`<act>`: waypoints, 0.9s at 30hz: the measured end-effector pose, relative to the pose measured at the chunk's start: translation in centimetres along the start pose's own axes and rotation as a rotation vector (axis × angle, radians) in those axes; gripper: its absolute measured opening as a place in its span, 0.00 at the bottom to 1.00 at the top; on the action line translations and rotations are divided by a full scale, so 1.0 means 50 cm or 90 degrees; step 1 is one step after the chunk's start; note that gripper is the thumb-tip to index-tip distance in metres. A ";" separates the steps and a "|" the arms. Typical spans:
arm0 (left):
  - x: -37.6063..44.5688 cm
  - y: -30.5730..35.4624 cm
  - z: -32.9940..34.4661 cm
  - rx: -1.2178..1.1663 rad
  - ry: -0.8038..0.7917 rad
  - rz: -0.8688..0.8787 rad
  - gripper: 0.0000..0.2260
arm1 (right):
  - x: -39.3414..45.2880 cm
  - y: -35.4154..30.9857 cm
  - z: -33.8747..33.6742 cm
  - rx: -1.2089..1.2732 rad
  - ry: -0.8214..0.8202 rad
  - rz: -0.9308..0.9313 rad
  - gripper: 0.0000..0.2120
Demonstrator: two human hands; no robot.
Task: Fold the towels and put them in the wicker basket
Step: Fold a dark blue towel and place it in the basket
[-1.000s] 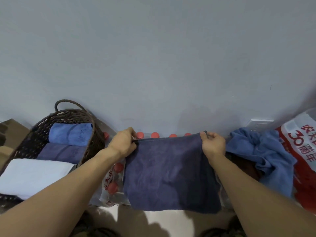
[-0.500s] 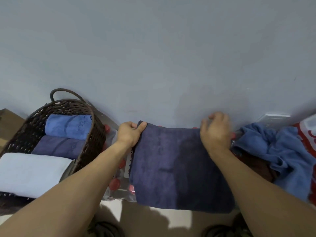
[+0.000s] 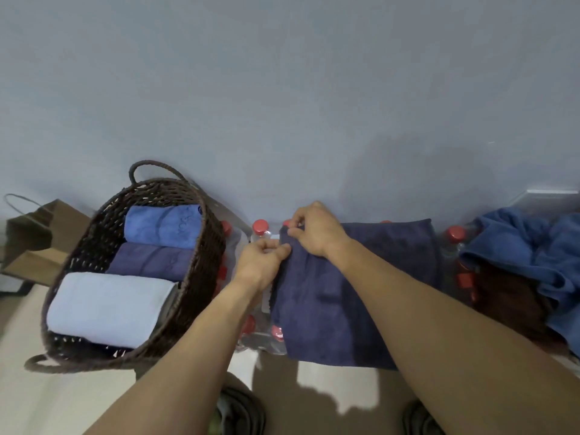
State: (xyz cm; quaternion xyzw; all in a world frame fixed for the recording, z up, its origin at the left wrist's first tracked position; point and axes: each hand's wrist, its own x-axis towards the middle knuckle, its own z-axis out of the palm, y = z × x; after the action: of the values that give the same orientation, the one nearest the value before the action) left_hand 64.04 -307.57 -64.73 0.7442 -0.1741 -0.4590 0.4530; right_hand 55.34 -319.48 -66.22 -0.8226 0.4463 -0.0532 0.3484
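Note:
A dark navy towel (image 3: pixel 361 287) lies folded over a pack of bottles in the middle. My left hand (image 3: pixel 262 262) pinches its upper left edge. My right hand (image 3: pixel 315 230) has crossed over to the same corner and pinches the cloth just above the left hand. The dark wicker basket (image 3: pixel 204 246) stands at the left and holds three folded towels: a blue one (image 3: pixel 163 226) at the back, a navy one (image 3: pixel 150 262) in the middle, a pale one (image 3: pixel 106 309) in front. A heap of unfolded blue towels (image 3: pixel 533 255) lies at the right.
Red-capped water bottles (image 3: pixel 260 230) in plastic wrap sit under the navy towel, against the grey wall. A brown paper bag (image 3: pixel 34 240) stands left of the basket. A brown cloth (image 3: pixel 508 299) lies under the blue heap. Pale floor shows below.
My right hand carried the towel's right corner over to the left, next to my left hand, folding the towel. The view has shifted so the basket sits closer to the centre.

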 end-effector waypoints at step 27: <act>-0.215 -0.120 -0.015 -0.017 0.062 0.057 0.03 | -0.009 0.009 0.023 0.046 0.034 0.033 0.08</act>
State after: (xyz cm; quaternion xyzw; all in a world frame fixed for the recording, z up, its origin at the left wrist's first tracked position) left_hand 58.15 -296.73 -63.98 0.7508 -0.1788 -0.4040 0.4910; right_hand 55.21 -318.71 -67.25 -0.7960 0.4742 -0.0826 0.3669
